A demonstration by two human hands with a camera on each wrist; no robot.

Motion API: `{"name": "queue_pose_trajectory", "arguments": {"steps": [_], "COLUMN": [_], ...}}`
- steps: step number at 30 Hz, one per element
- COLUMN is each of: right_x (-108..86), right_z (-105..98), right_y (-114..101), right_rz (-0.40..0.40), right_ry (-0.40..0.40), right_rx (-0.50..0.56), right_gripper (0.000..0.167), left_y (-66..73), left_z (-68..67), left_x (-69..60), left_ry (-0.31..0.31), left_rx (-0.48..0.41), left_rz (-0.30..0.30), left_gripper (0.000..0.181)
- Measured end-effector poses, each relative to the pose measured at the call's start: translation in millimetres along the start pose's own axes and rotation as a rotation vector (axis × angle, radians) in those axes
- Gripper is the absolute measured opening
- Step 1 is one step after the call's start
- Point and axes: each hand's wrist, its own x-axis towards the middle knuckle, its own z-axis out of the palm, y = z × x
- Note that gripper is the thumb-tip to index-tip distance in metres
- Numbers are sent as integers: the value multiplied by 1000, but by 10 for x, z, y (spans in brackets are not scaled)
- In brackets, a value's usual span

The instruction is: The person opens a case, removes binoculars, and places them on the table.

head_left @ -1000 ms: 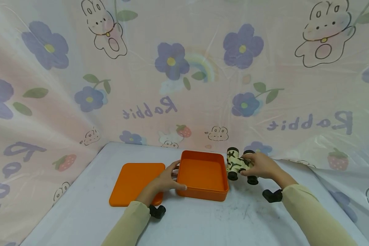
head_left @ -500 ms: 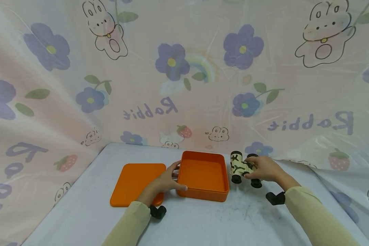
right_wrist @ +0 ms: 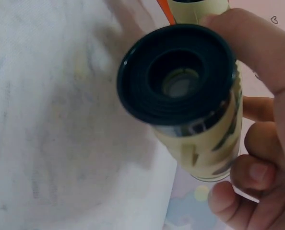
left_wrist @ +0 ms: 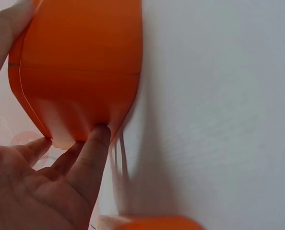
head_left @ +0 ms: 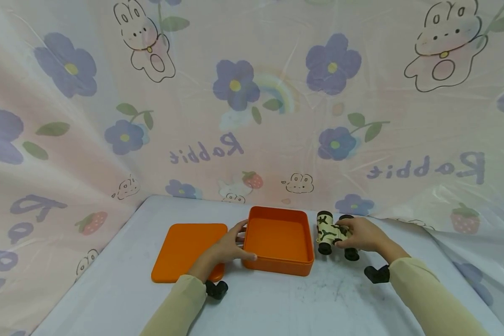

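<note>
An open orange box (head_left: 279, 235) sits mid-table. My left hand (head_left: 224, 246) holds its left side, the thumb near the front left corner. In the left wrist view, its fingertips touch the orange box wall (left_wrist: 85, 43). To the right of the box, my right hand (head_left: 363, 234) grips toy binoculars (head_left: 327, 229), cream with camouflage patches and black ends. The right wrist view shows one black eyepiece (right_wrist: 176, 76) close up, with thumb and curled fingers about the barrel. Whether the binoculars touch the table cannot be told.
A flat orange lid (head_left: 180, 249) lies left of the box, partly under the left forearm. The white table (head_left: 277, 303) meets a patterned curtain (head_left: 269, 140) at the back and sides. Black camera mounts (head_left: 376, 274) sit at both wrists.
My right hand and the binoculars have moved a little right and toward me, away from the box's right wall. The left hand and the box stay in place.
</note>
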Motion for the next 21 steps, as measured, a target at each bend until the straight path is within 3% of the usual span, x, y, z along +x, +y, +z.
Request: {"name": "queue_pose_trajectory", "arguments": {"steps": [21], "right_x": [-8], "right_z": [155], "right_y": [114], "right_rz": [35], "right_ry": [-23], "right_rx": [-23], "right_gripper": [75], "left_y": [-3], "left_z": [-7], "left_x": [7], "left_ry": [-11], "left_rx": [-6], "left_rz": [10], "left_gripper": [108]}}
